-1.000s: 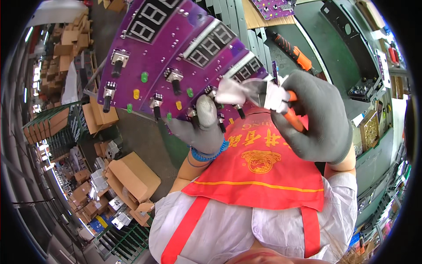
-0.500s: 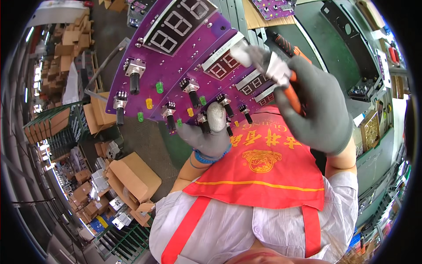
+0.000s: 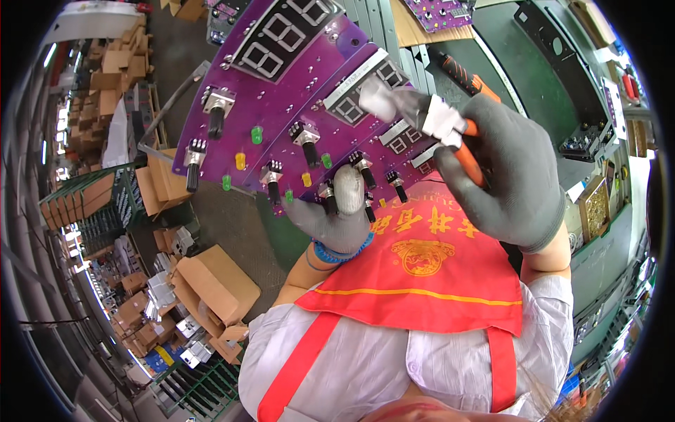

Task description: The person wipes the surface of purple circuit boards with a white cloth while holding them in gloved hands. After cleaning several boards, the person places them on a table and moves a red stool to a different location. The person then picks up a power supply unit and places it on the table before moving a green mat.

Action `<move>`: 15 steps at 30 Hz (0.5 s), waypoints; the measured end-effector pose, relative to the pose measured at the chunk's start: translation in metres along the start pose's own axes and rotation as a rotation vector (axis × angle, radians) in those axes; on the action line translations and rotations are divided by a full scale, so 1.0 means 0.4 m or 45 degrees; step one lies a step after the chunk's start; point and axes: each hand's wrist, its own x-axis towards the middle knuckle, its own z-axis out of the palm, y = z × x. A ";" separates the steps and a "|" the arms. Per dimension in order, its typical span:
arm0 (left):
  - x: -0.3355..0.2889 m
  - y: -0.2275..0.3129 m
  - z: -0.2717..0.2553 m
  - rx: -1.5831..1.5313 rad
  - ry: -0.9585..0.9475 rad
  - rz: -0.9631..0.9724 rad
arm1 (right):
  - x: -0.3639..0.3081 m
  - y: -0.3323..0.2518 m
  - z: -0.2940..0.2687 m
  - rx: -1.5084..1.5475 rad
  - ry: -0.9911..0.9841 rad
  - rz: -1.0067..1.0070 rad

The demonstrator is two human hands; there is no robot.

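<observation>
My left hand (image 3: 327,224), in a grey glove with a pale thumb cover, grips the lower edge of a purple circuit board (image 3: 285,105). The tilted board carries number displays (image 3: 285,39), black-shafted knobs (image 3: 306,144) and green and yellow lights. My gloved right hand (image 3: 517,176) is closed on orange-handled pliers (image 3: 469,163), white around the pivot. Their blurred jaws point left over a middle display; a whitish piece (image 3: 377,98) at the tip is too smeared to name, and I cannot tell whether it touches the board.
An orange-and-black handled tool (image 3: 460,72) lies on the green bench beyond my right hand. Another purple board (image 3: 439,13) rests on cardboard at the back, near a black metal panel (image 3: 555,42). Open cartons (image 3: 214,285) stand to the left.
The pliers' tip and whitish piece have moved slightly left and down over the display. The board has shifted a little; my left hand keeps its hold.
</observation>
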 end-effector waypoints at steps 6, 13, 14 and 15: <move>-0.017 0.000 -0.031 -0.204 0.175 -0.207 | 0.009 -0.011 0.002 -0.031 0.080 0.000; -0.008 0.024 0.028 0.353 0.053 0.296 | -0.003 -0.014 0.017 0.038 -0.021 0.067; -0.017 0.024 0.038 0.238 0.102 0.240 | -0.001 -0.021 0.017 -0.016 -0.047 0.059; -0.003 0.032 0.038 0.236 0.046 0.181 | -0.002 -0.030 0.014 -0.072 -0.072 0.054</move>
